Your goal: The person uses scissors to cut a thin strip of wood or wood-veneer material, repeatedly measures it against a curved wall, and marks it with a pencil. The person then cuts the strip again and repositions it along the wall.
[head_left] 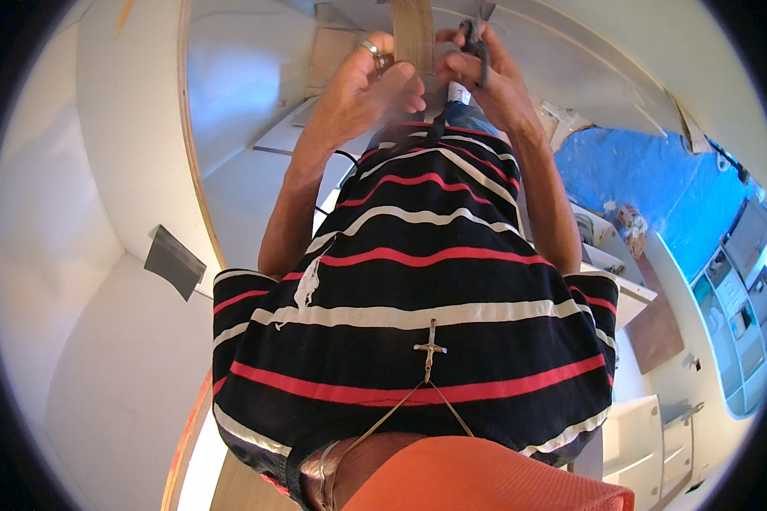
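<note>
A wood-grain strip (413,32) hangs at the top middle between my two hands. My left hand (371,92), with a ring on one finger, is closed at the strip's left edge and lower end, thumb in front. On the other side my right hand (496,81) has its fingers in the dark handles of a pair of scissors (475,53). Their blades point up toward the picture's top edge, partly cut off. The right fingertips are slightly blurred and close to the strip's right edge.
White curved panels with a wooden edge (198,170) rise on my left, where a dark grey piece (175,262) is stuck. To the right are blue plastic sheeting (635,183), white open cabinets (635,434) and a shelf unit (733,294).
</note>
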